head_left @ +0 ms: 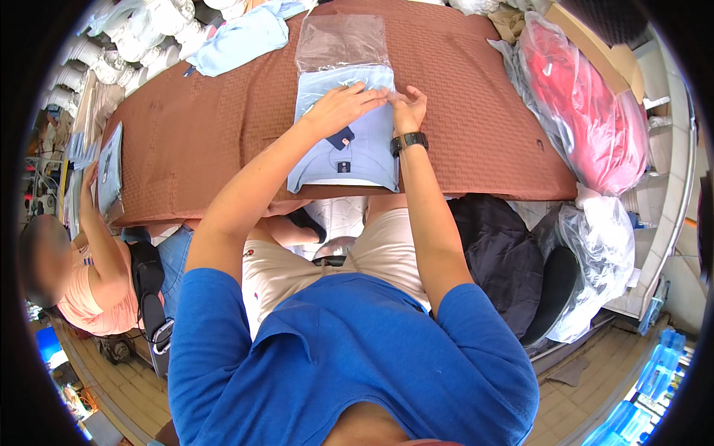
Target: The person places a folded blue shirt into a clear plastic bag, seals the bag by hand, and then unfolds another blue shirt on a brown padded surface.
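Observation:
A folded light blue shirt (311, 165) lies on the table in front of me, its collar end toward me, with a dark tag (343, 167) and a dark navy label (340, 139) on it. It appears to be inside a clear plastic bag (342, 41), whose empty end stretches flat beyond it. My left hand (341, 108) rests across the shirt's far half, fingers stretched to the right. At the far right edge, my right hand (407, 111), with a dark watch on its wrist, seems to pinch the bag's side. The fingertips of both hands nearly meet there.
A brown textured cloth (476, 111) covers the table. Another light blue garment (249, 41) lies at the far left. Red bagged clothing (573, 97) and a cardboard box (602, 52) stand at the right. A person (104, 282) works on the left beside a packed blue garment (110, 171).

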Action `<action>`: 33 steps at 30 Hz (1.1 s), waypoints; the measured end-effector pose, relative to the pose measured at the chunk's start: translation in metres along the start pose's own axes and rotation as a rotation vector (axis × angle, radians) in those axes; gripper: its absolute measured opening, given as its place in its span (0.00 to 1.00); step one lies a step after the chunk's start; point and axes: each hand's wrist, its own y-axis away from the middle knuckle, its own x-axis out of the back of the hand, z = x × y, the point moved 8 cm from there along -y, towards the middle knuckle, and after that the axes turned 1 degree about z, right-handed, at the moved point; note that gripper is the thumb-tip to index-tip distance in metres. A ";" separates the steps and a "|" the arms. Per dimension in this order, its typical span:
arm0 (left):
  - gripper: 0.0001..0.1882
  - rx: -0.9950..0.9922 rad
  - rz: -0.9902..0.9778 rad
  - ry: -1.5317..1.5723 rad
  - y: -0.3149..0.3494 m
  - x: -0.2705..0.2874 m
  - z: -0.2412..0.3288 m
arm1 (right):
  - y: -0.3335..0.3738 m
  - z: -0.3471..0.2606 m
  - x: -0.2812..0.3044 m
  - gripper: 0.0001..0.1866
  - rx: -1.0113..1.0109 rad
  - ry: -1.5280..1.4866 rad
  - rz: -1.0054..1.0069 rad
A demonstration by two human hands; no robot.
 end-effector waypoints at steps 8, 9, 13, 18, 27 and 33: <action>0.23 0.117 0.177 0.186 0.036 0.004 -0.008 | -0.016 0.014 0.024 0.35 0.033 0.078 -0.027; 0.22 0.362 0.243 0.215 0.055 0.005 -0.031 | -0.012 0.011 0.022 0.36 0.032 0.228 -0.067; 0.28 1.154 0.176 0.506 0.154 -0.032 -0.094 | 0.015 -0.005 0.024 0.37 0.032 0.811 -0.198; 0.36 1.313 -0.142 0.912 0.187 -0.053 -0.060 | 0.066 -0.013 0.031 0.38 -0.051 1.165 -0.403; 0.43 1.295 0.213 2.037 0.163 -0.001 0.014 | 0.137 -0.014 0.021 0.22 -0.399 0.209 -0.383; 0.41 0.885 0.964 2.730 0.167 -0.032 0.049 | 0.150 0.003 -0.004 0.20 -0.524 -0.108 -0.439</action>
